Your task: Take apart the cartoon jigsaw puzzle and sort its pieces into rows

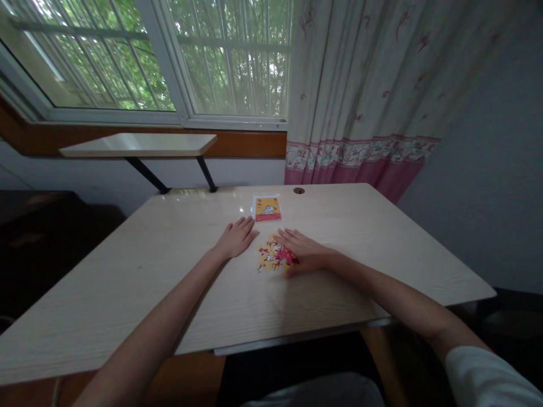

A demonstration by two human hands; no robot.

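Observation:
A loose heap of small jigsaw puzzle pieces (271,255), yellow, red and white, lies on the pale wooden table. My right hand (306,252) rests against the heap's right side, fingers stretched over some of the pieces, with the thumb near the lower edge. Flat on the table to the left of the pieces is my left hand (237,236), its fingers extended and holding nothing. Its fingertips come close to the lower left corner of a picture card (268,208), which shows a white animal on a yellow and red ground and lies just beyond the heap.
The table (169,271) reaches to the wall below a barred window. A raised shelf (144,146) on black struts stands at the back left. A round cable hole (299,191) sits near the back edge, and a flowered curtain (360,113) hangs behind it.

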